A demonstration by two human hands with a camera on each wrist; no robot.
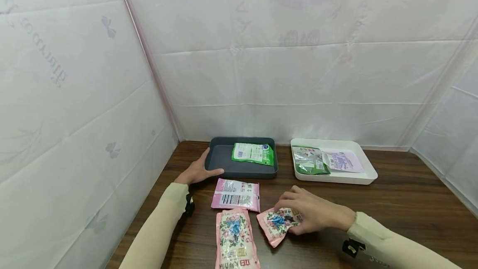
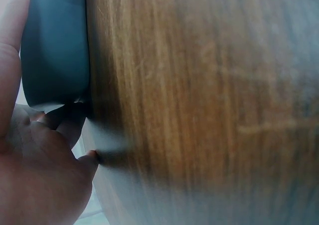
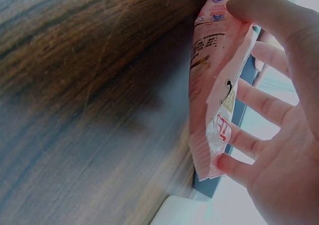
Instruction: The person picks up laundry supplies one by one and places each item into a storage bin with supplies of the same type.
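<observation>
Head: pink pouch [image 1: 270,224] in right hand [image 1: 315,210]

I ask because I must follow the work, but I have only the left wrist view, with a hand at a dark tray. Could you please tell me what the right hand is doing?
Observer: The right hand grips a pink flowered packet.
Operator: Thank you. Is there something inside the dark tray?
Observer: Yes, a green packet lies in it.
Operator: And does another tray exist?
Observer: Yes, in the head view a white tray stands to the right of the dark one.
</observation>
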